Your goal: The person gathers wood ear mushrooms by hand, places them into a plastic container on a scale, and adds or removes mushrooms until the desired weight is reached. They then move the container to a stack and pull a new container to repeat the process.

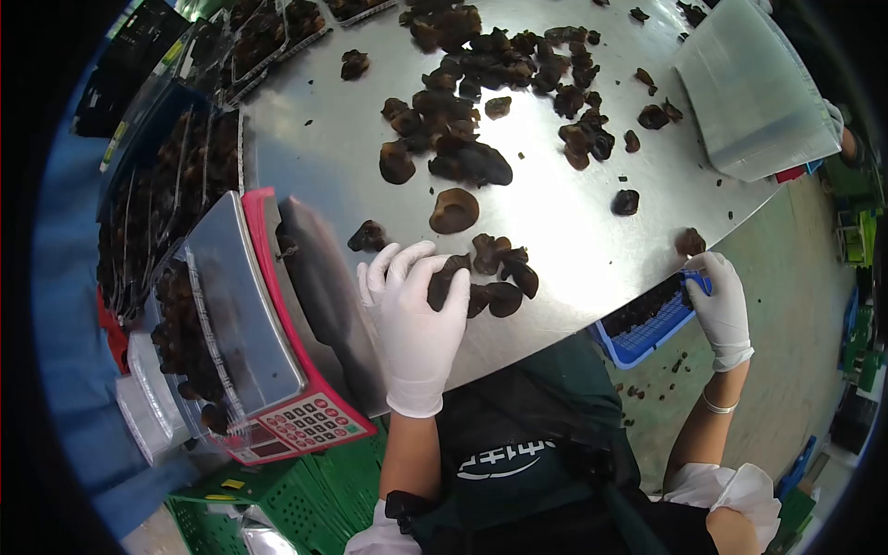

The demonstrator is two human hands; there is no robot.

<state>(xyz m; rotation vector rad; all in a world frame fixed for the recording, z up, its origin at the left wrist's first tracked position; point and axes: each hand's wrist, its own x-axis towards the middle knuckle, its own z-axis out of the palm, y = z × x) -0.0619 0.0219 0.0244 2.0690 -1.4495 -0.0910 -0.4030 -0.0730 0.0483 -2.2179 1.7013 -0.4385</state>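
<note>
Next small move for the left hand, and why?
I'd probably lift the dark piece off the table with the left hand: its thumb and fingers are already either side of it, though a firm grip can't be confirmed. The scale is close by, bearing a tray with similar pieces.

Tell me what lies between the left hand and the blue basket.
Head view: dark pieces beside the left hand, then bare metal tabletop ending near the blue basket.
</note>
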